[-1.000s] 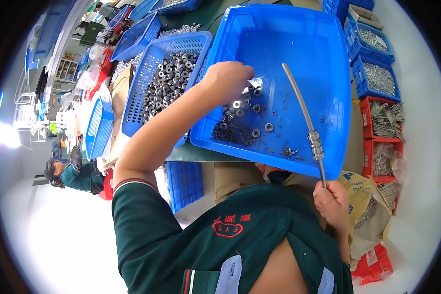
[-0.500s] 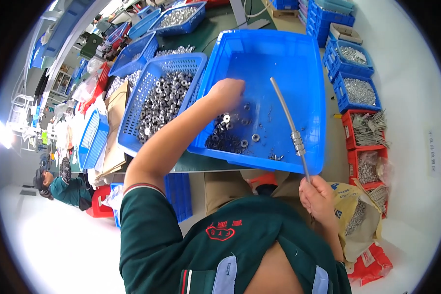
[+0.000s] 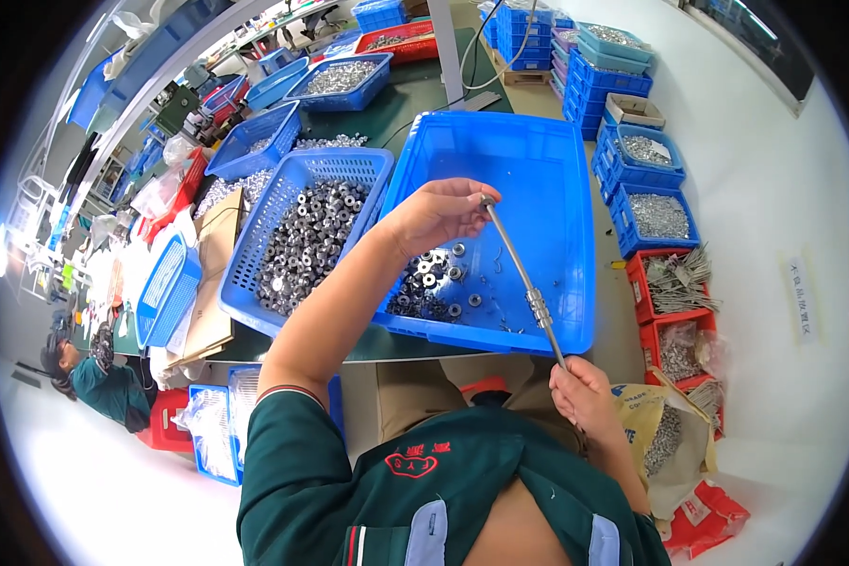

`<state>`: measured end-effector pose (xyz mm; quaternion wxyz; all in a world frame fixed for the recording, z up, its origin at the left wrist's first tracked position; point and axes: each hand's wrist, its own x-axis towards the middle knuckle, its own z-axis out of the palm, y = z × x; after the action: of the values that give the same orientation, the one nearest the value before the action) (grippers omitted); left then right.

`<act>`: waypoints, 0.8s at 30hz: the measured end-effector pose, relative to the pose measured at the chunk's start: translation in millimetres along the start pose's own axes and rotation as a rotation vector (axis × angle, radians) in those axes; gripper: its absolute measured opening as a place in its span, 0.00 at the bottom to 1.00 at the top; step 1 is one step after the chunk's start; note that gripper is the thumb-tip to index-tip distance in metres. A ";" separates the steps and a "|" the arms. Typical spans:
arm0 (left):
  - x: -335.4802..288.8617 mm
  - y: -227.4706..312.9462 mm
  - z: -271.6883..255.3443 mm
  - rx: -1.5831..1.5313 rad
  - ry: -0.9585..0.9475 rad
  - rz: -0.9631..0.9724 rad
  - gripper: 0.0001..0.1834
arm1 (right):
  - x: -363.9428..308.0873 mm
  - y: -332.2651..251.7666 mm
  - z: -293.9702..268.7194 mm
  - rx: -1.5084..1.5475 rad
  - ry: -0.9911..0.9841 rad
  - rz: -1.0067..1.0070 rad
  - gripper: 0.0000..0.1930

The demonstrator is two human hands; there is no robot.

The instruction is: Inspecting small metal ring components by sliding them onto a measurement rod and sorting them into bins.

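A thin metal rod [image 3: 511, 247] slants across the blue bin [image 3: 547, 160], its lower end gripped in my closed right hand [image 3: 583, 391]. Several small metal rings [image 3: 538, 307] are threaded on it, stacked part way along. At the rod's upper tip, my left hand [image 3: 441, 215] pinches one small dark metal ring [image 3: 487, 201] between thumb and fingers; whether the tip is through its hole is too small to tell. Below that hand, loose metal rings [image 3: 429, 281] lie heaped in the bin's near left corner, with dark shavings around them.
To the left, a blue perforated basket [image 3: 245, 250] is filled with metal rings. Cardboard [image 3: 219, 283] lies beyond it. On the right stand stacked blue crates [image 3: 651, 174], red bins of metal parts [image 3: 643, 283] and a yellow sack [image 3: 637, 410]. A co-worker [image 3: 104, 387] is at far left.
My left hand has come up from the heap of rings to the rod's tip, now with a ring in its fingers. The whole view has shifted; my right hand still grips the rod.
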<state>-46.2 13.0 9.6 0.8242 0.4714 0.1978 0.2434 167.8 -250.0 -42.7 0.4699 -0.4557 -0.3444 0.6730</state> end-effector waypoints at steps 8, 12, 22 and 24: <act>-2.5 -4.7 2.3 0.309 0.126 -0.009 0.16 | -5.2 -10.8 4.9 -0.134 0.031 -0.003 0.10; -3.4 -14.2 27.1 0.248 -0.041 -0.136 0.16 | -3.5 -10.2 9.3 -0.109 0.035 -0.015 0.10; -3.3 -21.4 30.4 0.504 -0.166 -0.195 0.19 | -1.5 -9.4 15.3 -0.072 0.086 -0.046 0.10; 0.6 -19.3 10.9 0.816 0.045 -0.054 0.18 | -2.4 -5.4 15.1 -0.018 0.130 -0.011 0.10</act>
<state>-35.6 -2.4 -2.2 0.5713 0.7487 0.3086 0.1336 155.7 -251.0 -31.9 0.4907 -0.5008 -0.3218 0.6362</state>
